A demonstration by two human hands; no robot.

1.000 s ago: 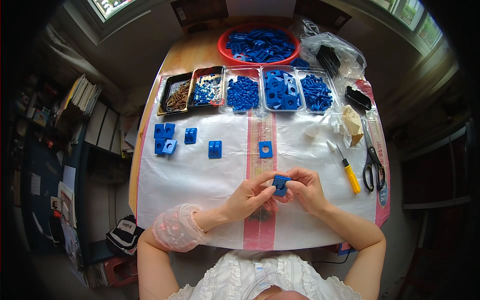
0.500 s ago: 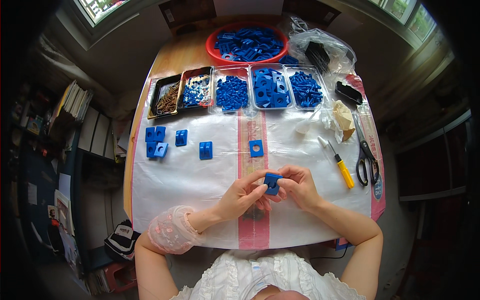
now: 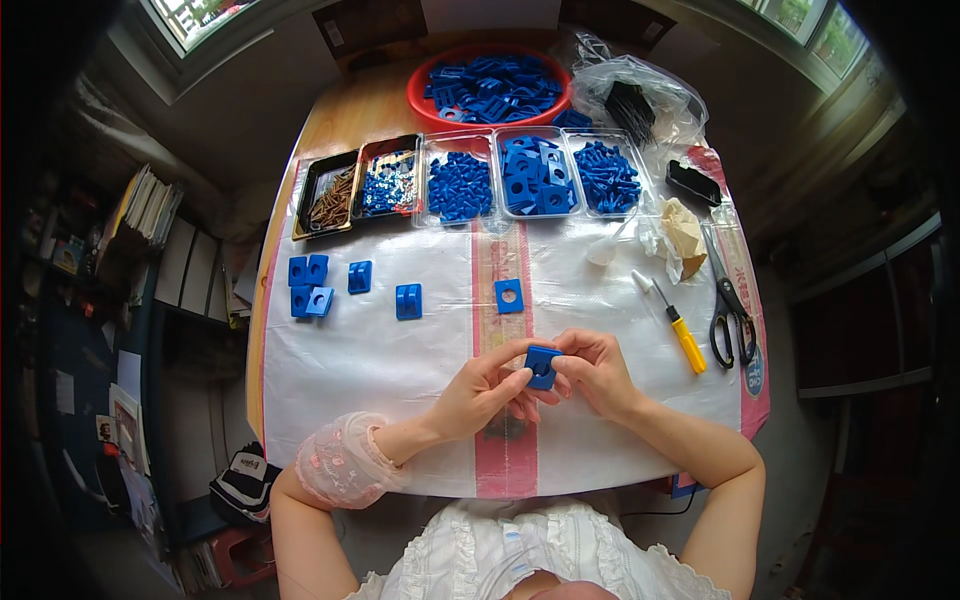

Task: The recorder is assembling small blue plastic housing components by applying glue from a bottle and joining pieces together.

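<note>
At the lower middle of the frame both hands meet over the white plastic sheet [image 3: 380,350] that covers the table: the left hand [image 3: 487,392] and the right hand [image 3: 595,372] each pinch a side of one small blue square block with a round hole [image 3: 542,366], held just above the sheet rather than lying on it. Compared with a second ago the hands and the block sit in nearly the same place on the sheet; the fingers have only shifted slightly around the piece, so the work reads as fine fitting on the block and not as a pick or a put-down. Nothing else on the sheet has moved: the flat blue plate with a hole [image 3: 508,295] lies apart above the hands, two single blue blocks [image 3: 408,301] stand to its left, and a cluster of four blue blocks [image 3: 308,285] sits at the left edge. Along the upper part run clear trays of blue parts [image 3: 535,178], with a red bowl [image 3: 420,100] behind them. A yellow-handled screwdriver [image 3: 678,325] and scissors [image 3: 728,305] lie untouched at the right.
</note>
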